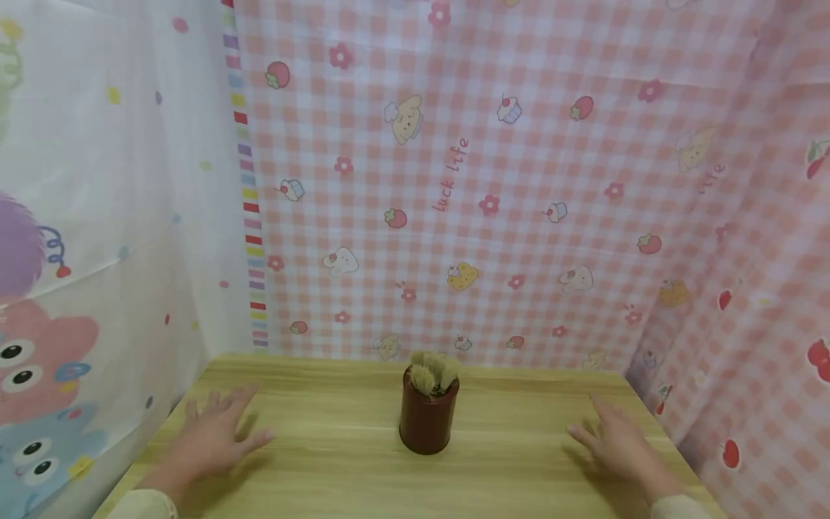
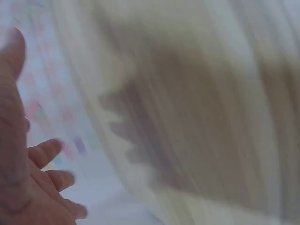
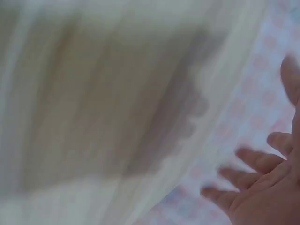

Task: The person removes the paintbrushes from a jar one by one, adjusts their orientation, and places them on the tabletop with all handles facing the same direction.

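A dark reddish-brown cylindrical pot [image 1: 426, 422] stands upright near the middle of the wooden table, with pale yellowish fuzzy tufts [image 1: 433, 371] showing at its top. To its left, my left hand [image 1: 214, 436] hovers over the tabletop with fingers spread and nothing in it. My right hand [image 1: 612, 440] is off to the pot's right, fingers extended, also holding nothing. In the left wrist view the fingers [image 2: 60, 180] are apart above the blurred table. The right wrist view likewise shows spread fingers [image 3: 241, 178], with the hand's shadow on the wood.
The light wooden table [image 1: 337, 476] reaches back to a pink checked cloth [image 1: 415, 173] that hangs behind it. A white cartoon-print cloth [image 1: 123, 238] hangs along the left, and the pink cloth continues down the right side.
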`<state>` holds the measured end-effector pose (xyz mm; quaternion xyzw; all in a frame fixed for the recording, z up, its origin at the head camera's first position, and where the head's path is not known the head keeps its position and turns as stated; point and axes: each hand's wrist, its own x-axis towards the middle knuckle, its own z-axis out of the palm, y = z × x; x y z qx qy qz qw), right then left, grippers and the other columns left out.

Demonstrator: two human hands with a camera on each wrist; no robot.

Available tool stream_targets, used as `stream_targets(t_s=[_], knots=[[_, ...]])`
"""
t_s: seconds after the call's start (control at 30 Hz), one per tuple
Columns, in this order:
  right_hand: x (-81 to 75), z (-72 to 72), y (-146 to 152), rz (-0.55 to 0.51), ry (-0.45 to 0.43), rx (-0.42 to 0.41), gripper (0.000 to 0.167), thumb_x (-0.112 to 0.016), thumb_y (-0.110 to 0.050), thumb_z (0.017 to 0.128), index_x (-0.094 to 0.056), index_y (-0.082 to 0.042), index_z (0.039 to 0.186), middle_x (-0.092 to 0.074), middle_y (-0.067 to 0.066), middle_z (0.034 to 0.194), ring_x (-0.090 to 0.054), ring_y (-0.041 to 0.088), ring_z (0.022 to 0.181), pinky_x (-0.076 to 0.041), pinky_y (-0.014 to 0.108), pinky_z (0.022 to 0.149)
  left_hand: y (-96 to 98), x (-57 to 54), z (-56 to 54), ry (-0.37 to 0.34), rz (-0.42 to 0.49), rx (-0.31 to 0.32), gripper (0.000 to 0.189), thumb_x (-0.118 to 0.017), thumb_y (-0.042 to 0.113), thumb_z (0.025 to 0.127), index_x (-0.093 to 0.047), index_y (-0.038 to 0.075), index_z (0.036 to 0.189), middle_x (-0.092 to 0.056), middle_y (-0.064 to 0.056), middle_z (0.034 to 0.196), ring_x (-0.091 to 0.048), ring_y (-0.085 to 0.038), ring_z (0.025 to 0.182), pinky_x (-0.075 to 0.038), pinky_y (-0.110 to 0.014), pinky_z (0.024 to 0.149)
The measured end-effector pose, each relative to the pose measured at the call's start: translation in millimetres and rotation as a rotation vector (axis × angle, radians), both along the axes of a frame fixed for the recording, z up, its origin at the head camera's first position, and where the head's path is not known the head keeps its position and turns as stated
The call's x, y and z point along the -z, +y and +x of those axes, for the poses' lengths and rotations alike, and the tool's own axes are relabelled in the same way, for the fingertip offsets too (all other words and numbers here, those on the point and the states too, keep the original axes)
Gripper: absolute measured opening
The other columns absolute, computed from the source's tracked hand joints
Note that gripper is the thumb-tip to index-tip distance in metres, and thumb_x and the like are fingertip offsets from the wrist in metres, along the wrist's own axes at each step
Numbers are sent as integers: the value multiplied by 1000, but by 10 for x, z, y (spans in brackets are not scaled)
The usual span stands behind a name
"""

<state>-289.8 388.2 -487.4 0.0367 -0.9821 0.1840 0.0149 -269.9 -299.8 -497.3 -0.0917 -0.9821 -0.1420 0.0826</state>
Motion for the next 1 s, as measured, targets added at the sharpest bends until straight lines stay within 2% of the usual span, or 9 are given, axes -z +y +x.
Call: stream_targets(t_s=[0.07,0.17,0.23,0.33,0.47,0.63,0.77,0.87,1.0], knots=[[-71,-12,-233,-100,26,-49,88,-64,-55,105,-39,10,159,-50,42,152,-56,61,134,-51,72,105,198,-46,-21,-13,50,31,91,-68,64,98,-41,5,162,-53,-35,155,-40,-68,143,-17,-89,114],[-221,-9,-742,-273,52,-119,63,-70,-41,104,-58,3,148,-67,29,139,-75,37,113,-65,47,91,638,-168,-56,-6,106,82,80,-72,54,99,-49,5,158,-60,-25,153,-54,-55,140,-32,-80,117],[-332,8,-1116,-369,69,-164,51,-74,-37,102,-66,-6,141,-73,18,133,-76,22,103,-65,34,82,989,-260,-83,15,122,116,74,-73,52,99,-53,9,156,-60,-20,154,-56,-49,141,-36,-74,119],[-472,38,-1624,-464,126,-237,42,-78,-37,99,-73,-13,133,-77,7,123,-69,9,85,-58,26,66,1492,-380,-140,52,112,157,72,-72,55,99,-55,16,156,-59,-15,156,-54,-45,145,-32,-72,123],[-534,55,-2102,-464,229,-295,43,-82,-39,95,-75,-11,127,-80,4,112,-59,3,69,-49,24,55,1960,-460,-233,73,101,174,75,-67,64,99,-53,21,159,-57,-12,159,-50,-42,149,-28,-75,125],[-481,47,-2434,-335,338,-256,46,-84,-41,93,-76,-10,125,-83,0,103,-63,1,68,-52,21,58,2187,-462,-309,71,127,148,73,-61,70,100,-53,28,159,-58,-7,159,-50,-37,150,-26,-79,123],[-449,41,-2576,-228,408,-229,48,-83,-42,93,-75,-9,126,-84,2,101,-76,11,75,-61,27,63,2220,-464,-329,79,176,147,66,-61,65,102,-55,30,158,-59,-8,158,-51,-38,148,-24,-81,122],[-445,42,-2639,-203,432,-195,49,-83,-41,93,-73,-9,130,-84,4,102,-78,17,75,-63,33,64,2222,-466,-337,78,201,150,61,-61,61,104,-58,29,156,-59,-8,158,-51,-39,148,-23,-82,121],[-445,41,-2675,-233,451,-168,46,-83,-34,95,-72,-10,133,-84,4,100,-73,13,66,-59,29,59,2218,-462,-346,72,222,153,58,-61,60,105,-61,29,153,-58,-8,159,-51,-40,149,-23,-83,120]])
